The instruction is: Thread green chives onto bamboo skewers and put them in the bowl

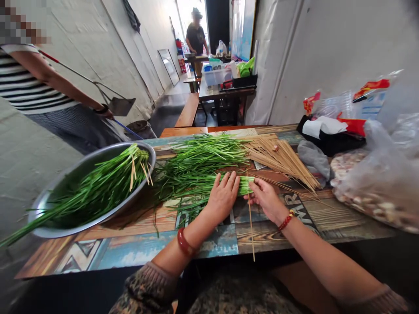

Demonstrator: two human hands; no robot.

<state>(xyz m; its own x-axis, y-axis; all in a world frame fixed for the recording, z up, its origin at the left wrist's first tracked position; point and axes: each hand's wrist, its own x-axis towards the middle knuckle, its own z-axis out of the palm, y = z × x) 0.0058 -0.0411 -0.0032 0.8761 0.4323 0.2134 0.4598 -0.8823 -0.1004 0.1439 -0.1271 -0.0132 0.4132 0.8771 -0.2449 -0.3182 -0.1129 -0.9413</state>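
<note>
My left hand (223, 194) lies flat, fingers stretched out, over a row of green chives (193, 182) on the table. At the pale stem ends (246, 185), just right of it, my right hand (263, 197) is closed with thumb and fingers on the chives. A thin bamboo skewer (251, 226) crosses the stems between my hands, its lower end reaching past the table's front edge. My right fingertips are close to this skewer; whether they touch it I cannot tell. Behind my hands rests a larger pile of loose chives (206, 152).
A metal basin (152, 152) at left holds skewered chives (108, 183). Many loose skewers (281, 157) lie behind my right hand. A bag of garlic (376, 196) stands at right beside a black container (340, 141). A person with a dustpan (121, 106) is at left; another person (196, 39) stands farther back.
</note>
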